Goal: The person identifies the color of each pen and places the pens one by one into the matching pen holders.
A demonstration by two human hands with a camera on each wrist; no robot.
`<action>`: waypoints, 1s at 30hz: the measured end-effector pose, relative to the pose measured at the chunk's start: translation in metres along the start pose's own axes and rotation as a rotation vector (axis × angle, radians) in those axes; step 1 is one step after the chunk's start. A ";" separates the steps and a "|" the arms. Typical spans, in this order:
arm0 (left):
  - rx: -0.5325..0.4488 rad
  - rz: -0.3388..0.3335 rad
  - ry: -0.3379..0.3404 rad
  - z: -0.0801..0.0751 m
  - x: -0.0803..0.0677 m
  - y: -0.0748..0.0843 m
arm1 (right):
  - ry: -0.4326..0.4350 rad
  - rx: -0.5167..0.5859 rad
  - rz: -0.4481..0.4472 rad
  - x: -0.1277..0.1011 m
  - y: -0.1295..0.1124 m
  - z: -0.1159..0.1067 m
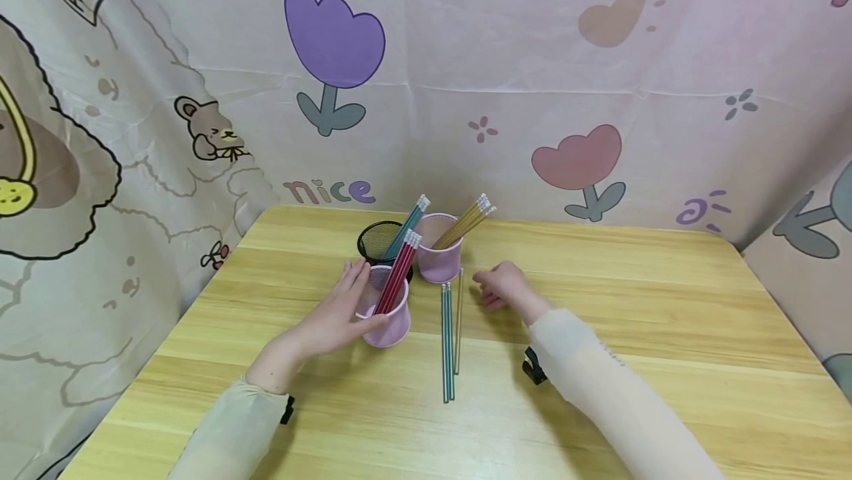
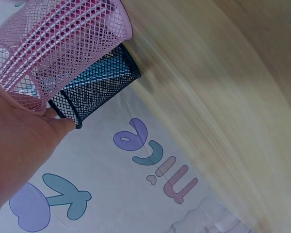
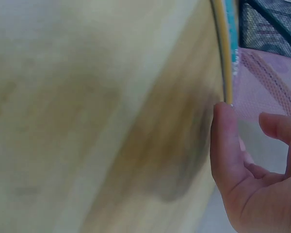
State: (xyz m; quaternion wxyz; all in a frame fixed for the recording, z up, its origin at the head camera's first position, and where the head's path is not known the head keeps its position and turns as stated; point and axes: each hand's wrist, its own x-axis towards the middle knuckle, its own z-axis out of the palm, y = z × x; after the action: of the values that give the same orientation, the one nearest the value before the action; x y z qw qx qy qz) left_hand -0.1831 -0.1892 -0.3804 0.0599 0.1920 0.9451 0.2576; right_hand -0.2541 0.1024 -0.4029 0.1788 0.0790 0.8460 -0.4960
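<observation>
Pencils (image 1: 448,339) lie flat on the table (image 1: 665,362), two teal ones side by side and a yellow one (image 1: 458,325) just beside them at 3 o'clock, all running from 12 to 6 o'clock near the table's middle; our right hand (image 1: 504,286) rests on the wood just at 1 o'clock of their far ends, fingers loosely curled and holding nothing; in the right wrist view a fingertip (image 3: 224,116) sits right at the tip of the yellow pencil (image 3: 226,53), though we cannot tell whether it touches; our left hand (image 1: 339,310) is spread wide and cups the near pink cup (image 1: 389,321) from its 9 o'clock side, fingers fairly straight along the mesh; that cup stands upright with red pencils (image 1: 398,276) leaning toward 1 o'clock; in the left wrist view we see the pink mesh (image 2: 58,43) against our palm (image 2: 19,145) and a fingertip by the rim of the black cup (image 2: 94,92); the black cup (image 1: 379,241) stands just at 12 o'clock of the near pink one and holds teal pencils (image 1: 407,227); a second pink cup (image 1: 439,251) stands just beside the black one at 3 o'clock, with yellow pencils (image 1: 466,222) leaning toward 2 o'clock; a printed cloth (image 1: 466,58) with tulips hangs behind the table.
</observation>
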 end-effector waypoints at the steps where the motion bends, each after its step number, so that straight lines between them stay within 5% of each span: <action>1: 0.000 0.001 0.001 0.000 0.000 0.000 | -0.006 -0.009 -0.006 -0.001 0.001 0.001; 30: -0.003 -0.002 0.003 0.000 0.000 -0.001 | 0.014 -0.272 -0.023 0.010 -0.009 0.031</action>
State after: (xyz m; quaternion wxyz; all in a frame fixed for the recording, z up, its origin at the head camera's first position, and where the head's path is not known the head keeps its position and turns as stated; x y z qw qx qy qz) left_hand -0.1837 -0.1895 -0.3808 0.0591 0.1906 0.9449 0.2594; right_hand -0.2593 0.0705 -0.4134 0.1761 0.0479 0.9075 -0.3783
